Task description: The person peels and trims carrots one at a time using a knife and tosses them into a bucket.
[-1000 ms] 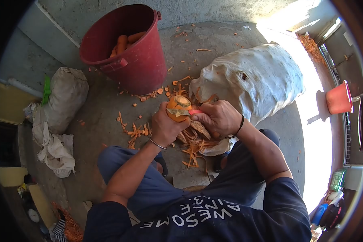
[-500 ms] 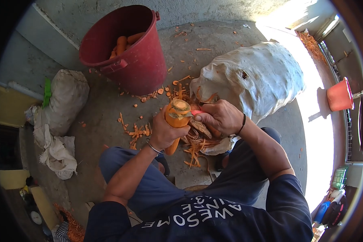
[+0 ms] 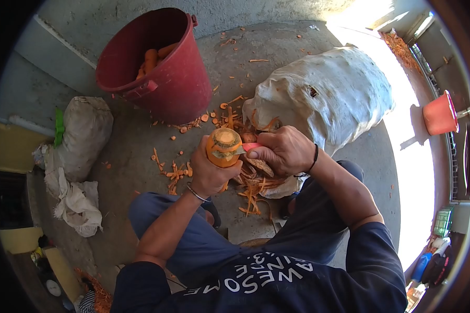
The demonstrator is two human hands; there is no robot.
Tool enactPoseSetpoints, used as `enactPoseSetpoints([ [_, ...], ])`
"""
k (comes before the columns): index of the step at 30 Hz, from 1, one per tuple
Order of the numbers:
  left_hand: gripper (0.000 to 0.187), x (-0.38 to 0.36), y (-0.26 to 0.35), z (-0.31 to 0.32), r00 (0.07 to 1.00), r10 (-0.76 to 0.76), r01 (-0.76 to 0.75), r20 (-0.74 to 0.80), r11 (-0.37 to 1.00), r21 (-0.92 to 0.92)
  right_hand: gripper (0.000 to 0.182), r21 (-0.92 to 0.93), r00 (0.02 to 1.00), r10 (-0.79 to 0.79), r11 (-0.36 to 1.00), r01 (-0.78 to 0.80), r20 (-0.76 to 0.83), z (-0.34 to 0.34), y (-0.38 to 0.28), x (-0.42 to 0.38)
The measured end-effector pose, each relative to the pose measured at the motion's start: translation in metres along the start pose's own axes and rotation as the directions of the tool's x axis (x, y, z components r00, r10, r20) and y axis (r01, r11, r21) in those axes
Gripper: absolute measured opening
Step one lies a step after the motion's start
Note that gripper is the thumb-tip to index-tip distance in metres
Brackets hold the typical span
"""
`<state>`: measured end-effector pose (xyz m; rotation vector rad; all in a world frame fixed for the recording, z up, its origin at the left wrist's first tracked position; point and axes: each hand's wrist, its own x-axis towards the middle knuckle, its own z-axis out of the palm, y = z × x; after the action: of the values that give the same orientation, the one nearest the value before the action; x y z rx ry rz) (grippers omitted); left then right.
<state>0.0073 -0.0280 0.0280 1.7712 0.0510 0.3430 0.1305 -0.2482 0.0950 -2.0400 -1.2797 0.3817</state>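
Observation:
My left hand [image 3: 210, 171] is wrapped around a thick orange carrot [image 3: 224, 137], with its cut end facing up toward me. Closed on the pink handle of a small knife [image 3: 252, 146], my right hand [image 3: 285, 150] keeps the blade against the carrot's side just below that end. Only part of the blade shows. Beneath both hands lies a heap of carrot peelings [image 3: 253, 195] on the floor, with more carrots partly hidden in it near the mouth of a large white sack [image 3: 344, 96].
A dark red bucket [image 3: 185, 83] with carrots in it stands at the upper left. Bulging and crumpled sacks [image 3: 86, 135] lean at the left. Carrot slices and scraps litter the concrete floor [image 3: 141, 156]. A smaller red bucket [image 3: 439, 116] is at the right, by a sunlit strip.
The carrot's cut end has tipped more toward me, and its lower part is now mostly hidden behind my left hand. The knife blade has shifted slightly along the carrot's side. The camera view moved a little.

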Motion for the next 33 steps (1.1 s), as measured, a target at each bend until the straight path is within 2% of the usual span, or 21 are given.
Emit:
enactPoseSetpoints([
  [4, 0.053, 0.002, 0.01, -0.007, 0.994, -0.05, 0.056, 0.096, 0.997, -0.053, 0.061, -0.031, 0.999, -0.048, 0.998, 0.048, -0.017, -0.003, 0.001, 0.0],
  [6, 0.063, 0.003, 0.018, -0.014, 0.96, -0.07, 0.118, 0.272, 0.98, -0.162, 0.061, -0.014, 0.998, -0.059, 0.998, 0.059, -0.005, -0.004, 0.003, 0.0],
  [7, 0.063, 0.002, 0.015, -0.016, 0.96, -0.069, 0.116, 0.272, 0.98, -0.16, 0.061, 0.005, 0.998, -0.066, 0.998, 0.066, 0.004, -0.004, 0.004, 0.0],
  [9, 0.07, 0.0, 0.006, -0.018, 0.889, -0.17, 0.341, 0.425, 0.866, -0.367, 0.061, 0.031, 0.998, -0.061, 0.998, 0.06, 0.024, -0.004, 0.005, 0.0],
  [10, 0.07, 0.0, 0.004, -0.019, 0.89, -0.169, 0.339, 0.424, 0.867, -0.366, 0.061, 0.057, 0.997, -0.055, 0.997, 0.052, 0.048, -0.004, 0.006, 0.0],
  [11, 0.071, 0.002, 0.002, -0.02, 0.863, -0.179, 0.404, 0.472, 0.807, -0.432, 0.061, 0.057, 0.997, -0.058, 0.997, 0.055, 0.047, -0.003, 0.006, 0.0],
  [12, 0.071, 0.005, 0.003, -0.021, 0.835, -0.183, 0.466, 0.519, 0.738, -0.489, 0.064, 0.105, 0.997, 0.017, 0.994, -0.025, 0.071, -0.002, 0.006, 0.001],
  [13, 0.071, 0.008, 0.005, -0.021, 0.836, -0.183, 0.463, 0.518, 0.741, -0.487, 0.067, 0.15, 0.991, 0.091, 0.983, -0.105, 0.098, 0.0, 0.007, 0.002],
  [15, 0.065, 0.012, 0.009, -0.016, 0.826, -0.323, 0.541, 0.462, 0.684, -0.49, 0.07, 0.205, 0.988, 0.135, 0.968, -0.147, 0.072, 0.01, 0.016, 0.006],
  [16, 0.065, 0.012, 0.009, -0.014, 0.826, -0.32, 0.54, 0.463, 0.684, -0.49, 0.073, 0.257, 0.982, 0.184, 0.947, -0.19, 0.047, 0.015, 0.023, 0.008],
  [17, 0.061, 0.013, 0.008, -0.011, 0.832, -0.369, 0.545, 0.414, 0.681, -0.488, 0.073, 0.254, 0.982, 0.186, 0.948, -0.19, 0.042, 0.019, 0.03, 0.01],
  [19, 0.057, 0.014, 0.001, -0.005, 0.834, -0.413, 0.55, 0.366, 0.678, -0.488, 0.066, 0.146, 0.947, 0.304, 0.937, -0.318, 0.106, 0.026, 0.045, 0.012],
  [21, 0.057, 0.011, -0.012, 0.001, 0.775, -0.555, 0.622, 0.303, 0.582, -0.523, 0.066, 0.14, 0.939, 0.328, 0.93, -0.34, 0.106, 0.036, 0.05, 0.013],
  [22, 0.057, 0.008, -0.016, 0.005, 0.775, -0.554, 0.622, 0.304, 0.582, -0.524, 0.067, 0.132, 0.932, 0.345, 0.924, -0.358, 0.11, 0.038, 0.051, 0.014],
  [24, 0.051, 0.002, -0.024, 0.013, 0.835, -0.499, 0.549, 0.232, 0.729, -0.409, 0.066, 0.106, 0.925, 0.357, 0.923, -0.371, 0.129, 0.038, 0.052, 0.014],
  [27, 0.05, -0.002, -0.029, 0.016, 0.861, -0.464, 0.508, 0.207, 0.8, -0.319, 0.066, 0.084, 0.929, 0.35, 0.929, -0.361, 0.12, 0.037, 0.053, 0.013],
  [31, 0.045, 0.002, -0.027, 0.004, 0.871, -0.428, 0.488, 0.241, 0.813, -0.319, 0.069, 0.115, 0.942, 0.314, 0.938, -0.327, 0.117, 0.024, 0.036, 0.014],
  [33, 0.045, 0.002, -0.032, 0.008, 0.879, -0.452, 0.477, 0.154, 0.813, -0.335, 0.068, 0.056, 0.952, 0.289, 0.954, -0.296, 0.101, 0.024, 0.03, 0.013],
])
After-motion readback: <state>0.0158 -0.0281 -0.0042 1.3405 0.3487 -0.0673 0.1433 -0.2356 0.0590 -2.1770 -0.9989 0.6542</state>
